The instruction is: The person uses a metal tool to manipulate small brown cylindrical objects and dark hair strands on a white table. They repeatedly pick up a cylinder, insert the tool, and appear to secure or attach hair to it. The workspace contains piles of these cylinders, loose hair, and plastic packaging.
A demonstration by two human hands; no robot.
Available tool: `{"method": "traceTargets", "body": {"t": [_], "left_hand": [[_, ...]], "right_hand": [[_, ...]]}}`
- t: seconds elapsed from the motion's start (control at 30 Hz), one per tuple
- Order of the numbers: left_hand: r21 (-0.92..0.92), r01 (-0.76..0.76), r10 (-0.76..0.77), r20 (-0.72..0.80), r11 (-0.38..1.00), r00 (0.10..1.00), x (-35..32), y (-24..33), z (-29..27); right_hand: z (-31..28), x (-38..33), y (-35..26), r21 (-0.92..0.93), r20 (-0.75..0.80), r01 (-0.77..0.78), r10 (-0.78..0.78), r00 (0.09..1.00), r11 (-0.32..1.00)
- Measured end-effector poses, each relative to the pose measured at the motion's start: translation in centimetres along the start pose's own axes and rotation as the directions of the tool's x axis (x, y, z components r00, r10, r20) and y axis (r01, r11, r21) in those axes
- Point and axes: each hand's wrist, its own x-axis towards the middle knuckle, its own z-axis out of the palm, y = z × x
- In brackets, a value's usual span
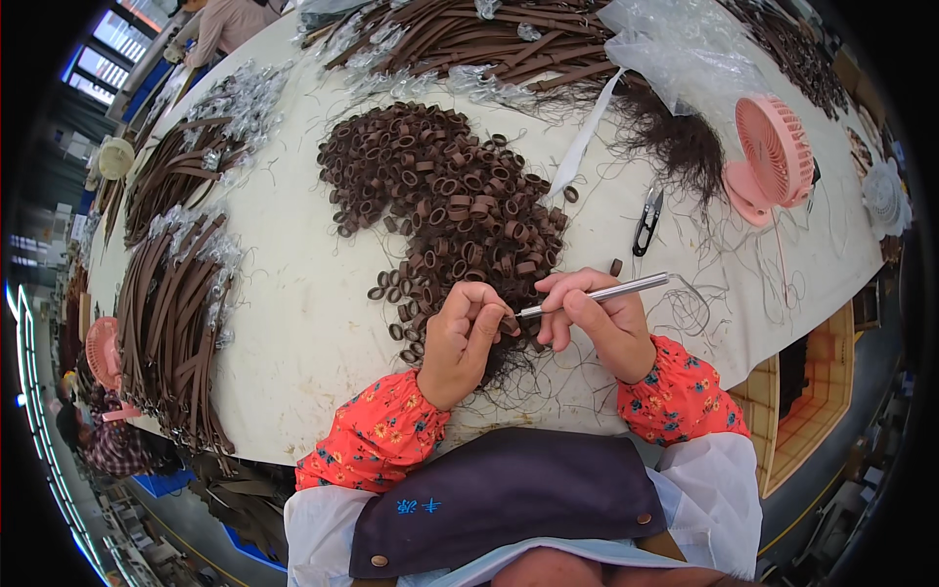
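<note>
A person in orange floral sleeves is sitting at the near edge of a pale work table [293,293], working on small brown leather loops. The left hand [460,338] is curling its fingers tightly around one small brown loop [508,323], pinching it just above the table's near edge. The right hand [592,318] is pinching a slim silver tool [597,293] like a pen, its tip touching the loop. A large pile of brown loops [445,196] is lying just beyond the hands toward the table's middle. Black thread snips [648,220] and a pink desk fan [773,157] are sitting toward the right edge; bundles of brown straps [176,313] are lining the left edge. Doing this well likely means holding the loop steady and guiding the tip gently.
</note>
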Motion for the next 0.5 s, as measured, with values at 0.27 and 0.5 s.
{"method": "traceTargets", "body": {"t": [0.27,0.5], "left_hand": [[0.012,-0.024,0.024,0.015,1.0,1.0,0.04,-0.11,0.02],[0.056,-0.015,0.013,0.022,0.998,1.0,0.03,-0.24,-0.18]], "right_hand": [[0.12,0.11,-0.06,0.01,0.005,-0.019,0.019,1.0,1.0],[0.04,0.1,0.07,-0.014,-0.002,-0.002,0.002,1.0,1.0]]}}
